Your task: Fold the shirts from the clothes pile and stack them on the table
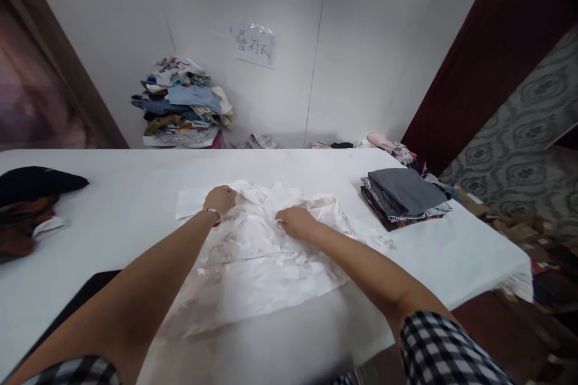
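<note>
A thin white shirt point(266, 258) lies spread and crumpled on the white table point(135, 204), its collar end away from me. My left hand point(220, 198) rests fisted on the cloth near the collar at the left, a bracelet on its wrist. My right hand point(294, 221) is closed on a bunch of the cloth near the middle of the shirt's upper part. Both arms reach across the shirt's lower half.
A stack of folded clothes topped by a grey piece point(404, 195) sits at the table's right. Dark garments point(27, 207) lie at the left edge. A tall heap of clothes point(183, 102) stands against the back wall under a paper sign point(254, 46). Boxes and clutter point(528, 234) cover the floor at right.
</note>
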### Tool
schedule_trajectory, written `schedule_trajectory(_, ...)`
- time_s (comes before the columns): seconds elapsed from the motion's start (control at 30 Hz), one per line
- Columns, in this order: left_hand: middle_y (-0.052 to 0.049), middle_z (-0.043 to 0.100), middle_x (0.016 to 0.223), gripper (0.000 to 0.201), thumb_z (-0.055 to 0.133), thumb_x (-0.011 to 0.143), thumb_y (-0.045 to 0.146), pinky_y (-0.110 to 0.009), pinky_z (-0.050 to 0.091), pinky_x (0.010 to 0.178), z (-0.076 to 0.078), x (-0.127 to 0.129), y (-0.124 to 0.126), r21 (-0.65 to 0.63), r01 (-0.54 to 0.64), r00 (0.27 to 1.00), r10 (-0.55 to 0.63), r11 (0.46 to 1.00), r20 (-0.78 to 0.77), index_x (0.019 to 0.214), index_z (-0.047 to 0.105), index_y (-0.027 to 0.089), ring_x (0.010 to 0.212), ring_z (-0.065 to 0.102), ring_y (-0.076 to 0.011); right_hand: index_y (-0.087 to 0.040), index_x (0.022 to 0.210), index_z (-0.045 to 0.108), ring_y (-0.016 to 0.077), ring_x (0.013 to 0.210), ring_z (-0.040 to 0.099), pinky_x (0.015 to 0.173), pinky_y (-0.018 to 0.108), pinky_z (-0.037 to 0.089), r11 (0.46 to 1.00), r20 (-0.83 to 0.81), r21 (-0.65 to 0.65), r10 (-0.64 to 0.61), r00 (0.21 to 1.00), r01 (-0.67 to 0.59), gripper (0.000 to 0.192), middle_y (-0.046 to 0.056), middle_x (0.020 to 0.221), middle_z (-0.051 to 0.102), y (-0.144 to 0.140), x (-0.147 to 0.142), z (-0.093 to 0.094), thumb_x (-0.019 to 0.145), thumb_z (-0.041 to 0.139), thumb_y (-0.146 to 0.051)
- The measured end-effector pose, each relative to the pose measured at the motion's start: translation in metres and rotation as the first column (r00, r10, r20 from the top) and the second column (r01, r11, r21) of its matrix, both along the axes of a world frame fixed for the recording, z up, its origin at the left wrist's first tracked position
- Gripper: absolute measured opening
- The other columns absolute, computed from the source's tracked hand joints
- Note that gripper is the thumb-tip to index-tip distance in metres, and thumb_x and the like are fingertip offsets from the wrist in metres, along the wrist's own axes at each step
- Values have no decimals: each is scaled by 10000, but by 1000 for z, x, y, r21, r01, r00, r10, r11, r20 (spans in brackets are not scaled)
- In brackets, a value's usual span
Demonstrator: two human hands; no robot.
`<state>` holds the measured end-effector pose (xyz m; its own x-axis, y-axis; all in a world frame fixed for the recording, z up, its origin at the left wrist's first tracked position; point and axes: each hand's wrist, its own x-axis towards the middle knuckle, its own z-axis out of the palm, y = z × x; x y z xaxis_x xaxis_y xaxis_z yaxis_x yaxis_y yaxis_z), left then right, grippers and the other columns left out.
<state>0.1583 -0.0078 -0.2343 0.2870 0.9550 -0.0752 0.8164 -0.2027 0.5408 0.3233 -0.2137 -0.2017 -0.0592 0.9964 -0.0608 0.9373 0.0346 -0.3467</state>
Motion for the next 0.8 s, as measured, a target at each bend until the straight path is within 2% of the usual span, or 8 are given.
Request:
schedule_trajectory(0.13, -145, 752, 938, 280, 487, 798, 275, -305, 545, 615, 4, 0, 6, -141, -23, 977, 52, 990, 205, 951, 674, 134, 695, 695, -203, -250, 1244, 621, 139, 1032, 643, 899, 220, 443, 849, -299, 67, 518, 801, -524, 355, 24, 1186, 692, -42, -30, 18, 890, 616, -271)
schedule_trajectory(0.2, -160, 741, 1012, 298, 488, 813, 276, -297, 556, 626, 6, 3, 10, -195, -33, 950, 91, 980, 299, 1004, 663, 129, 722, 703, -198, -276, 1336, 552, 109, 860, 669, 814, 198, 470, 814, -410, 38, 541, 734, -579, 497, 6, 1104, 718, -54, -22, 27, 860, 660, -367)
schedule_trajectory(0.3, -162, 738, 1034, 300, 512, 827, 281, -308, 568, 671, 14, 7, 15, -253, -41, 900, 145, 967, 411, 1043, 663, 136, 786, 715, -212, -255, 1256, 621, 139, 870, 670, 824, 254, 487, 970, -391, 161, 232, 891, -182, 353, 18, 1055, 729, -46, 25, 25, 924, 541, -347)
schedule_trajectory(0.37, -148, 741, 1030, 301, 525, 840, 276, -314, 571, 711, 21, 11, 17, -263, -40, 863, 165, 964, 477, 1077, 657, 146, 828, 717, -213, -224, 1140, 685, 181, 989, 656, 881, 295, 478, 944, -330, 231, -151, 932, 234, 290, 53, 1135, 706, -33, 70, 15, 923, 509, -303)
schedule_trajectory(0.47, -131, 744, 1021, 302, 528, 864, 267, -319, 578, 741, 35, 16, 19, -238, -28, 821, 158, 971, 549, 1116, 639, 144, 850, 715, -208, -192, 1009, 731, 261, 1043, 642, 897, 326, 469, 870, -140, 74, -475, 869, 487, 265, 101, 1115, 710, -19, 126, -8, 789, 675, -328)
schedule_trajectory(0.6, -139, 738, 1001, 339, 498, 899, 263, -325, 581, 718, 63, 31, 27, -146, -1, 823, 84, 989, 562, 1175, 585, 86, 831, 709, -207, -163, 838, 723, 231, 792, 660, 700, 287, 482, 836, -265, -86, -543, 797, 542, 202, 65, 824, 731, -14, 161, -31, 736, 661, -325)
schedule_trajectory(0.7, -143, 694, 1121, 441, 371, 963, 286, -297, 561, 734, 89, 52, 41, -3, 28, 858, -23, 1000, 513, 1320, 448, 40, 898, 685, -178, -163, 896, 704, 208, 771, 636, 697, 285, 477, 721, -428, 131, -578, 695, 681, 259, 32, 815, 711, 0, 177, -27, 739, 606, -344)
schedule_trajectory(0.8, -122, 611, 1284, 519, 231, 1003, 361, -268, 529, 789, 101, 74, 54, 209, 77, 929, -146, 975, 339, 1431, 313, 81, 1003, 638, -151, -165, 1156, 643, 224, 977, 616, 864, 316, 470, 610, -487, 337, -539, 687, 718, 456, 75, 1081, 689, 23, 196, -18, 747, 613, -364)
